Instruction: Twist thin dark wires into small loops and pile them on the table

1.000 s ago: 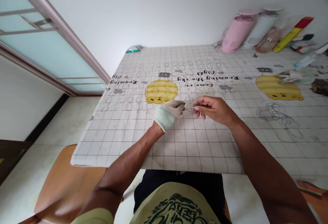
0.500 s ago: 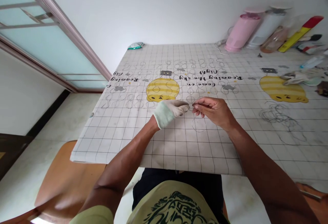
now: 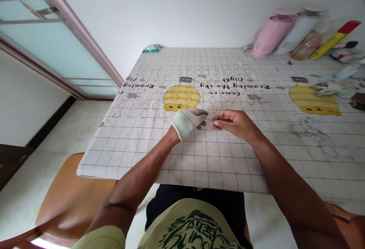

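Thin strand (image 3: 223,138), very faint, lies at the worktop (image 3: 182,165) just on the near side of the fingers. Right hand (image 3: 232,123) bare, thumb and fingertips drawn together; left hand (image 3: 192,121) gloved, fingers curled. Cannot tell whether either grasps it. Likely risk: so fine a strand slips, or gets lost against the grid. Figure-eight loops (image 3: 224,68) beyond could snag a sleeve-less wrist; dark tangle (image 3: 309,129) rightward, spare glove (image 3: 332,88) past it.
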### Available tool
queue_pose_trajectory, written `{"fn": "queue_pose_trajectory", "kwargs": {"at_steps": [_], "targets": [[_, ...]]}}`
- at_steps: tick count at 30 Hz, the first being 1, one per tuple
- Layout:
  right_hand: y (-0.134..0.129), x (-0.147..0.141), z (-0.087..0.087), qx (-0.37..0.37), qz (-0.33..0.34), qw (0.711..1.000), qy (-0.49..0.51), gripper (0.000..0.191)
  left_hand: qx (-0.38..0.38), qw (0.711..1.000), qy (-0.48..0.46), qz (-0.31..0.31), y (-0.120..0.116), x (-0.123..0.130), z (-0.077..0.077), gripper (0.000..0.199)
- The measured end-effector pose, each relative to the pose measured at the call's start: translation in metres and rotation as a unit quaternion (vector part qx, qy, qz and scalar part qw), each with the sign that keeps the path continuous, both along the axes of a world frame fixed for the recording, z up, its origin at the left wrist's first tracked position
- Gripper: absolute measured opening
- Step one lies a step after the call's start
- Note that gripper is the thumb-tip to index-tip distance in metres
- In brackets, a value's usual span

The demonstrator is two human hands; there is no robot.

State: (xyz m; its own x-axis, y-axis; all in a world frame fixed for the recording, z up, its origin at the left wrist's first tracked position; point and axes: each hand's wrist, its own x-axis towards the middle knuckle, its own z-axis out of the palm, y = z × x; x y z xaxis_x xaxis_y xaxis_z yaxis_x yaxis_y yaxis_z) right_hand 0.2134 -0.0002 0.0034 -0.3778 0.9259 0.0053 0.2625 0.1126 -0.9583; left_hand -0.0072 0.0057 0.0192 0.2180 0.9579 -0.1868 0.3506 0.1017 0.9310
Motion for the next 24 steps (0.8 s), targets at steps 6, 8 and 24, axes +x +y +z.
{"fn": "queue_pose_trajectory", "kwargs": {"at_steps": [6,8,24], "targets": [[-0.003,-0.009,-0.004,0.019,-0.042,0.998,-0.033,0.027,0.003,0.999,-0.013,0.038,0.000,0.002,-0.001,0.030],[-0.004,-0.012,-0.004,0.049,-0.059,0.995,-0.058,0.025,0.004,0.999,-0.011,0.045,0.000,0.003,0.000,0.030],[-0.006,-0.018,-0.005,-0.007,-0.033,0.998,0.045,0.031,0.083,0.994,0.069,0.028,0.007,0.005,-0.017,0.026]]}}
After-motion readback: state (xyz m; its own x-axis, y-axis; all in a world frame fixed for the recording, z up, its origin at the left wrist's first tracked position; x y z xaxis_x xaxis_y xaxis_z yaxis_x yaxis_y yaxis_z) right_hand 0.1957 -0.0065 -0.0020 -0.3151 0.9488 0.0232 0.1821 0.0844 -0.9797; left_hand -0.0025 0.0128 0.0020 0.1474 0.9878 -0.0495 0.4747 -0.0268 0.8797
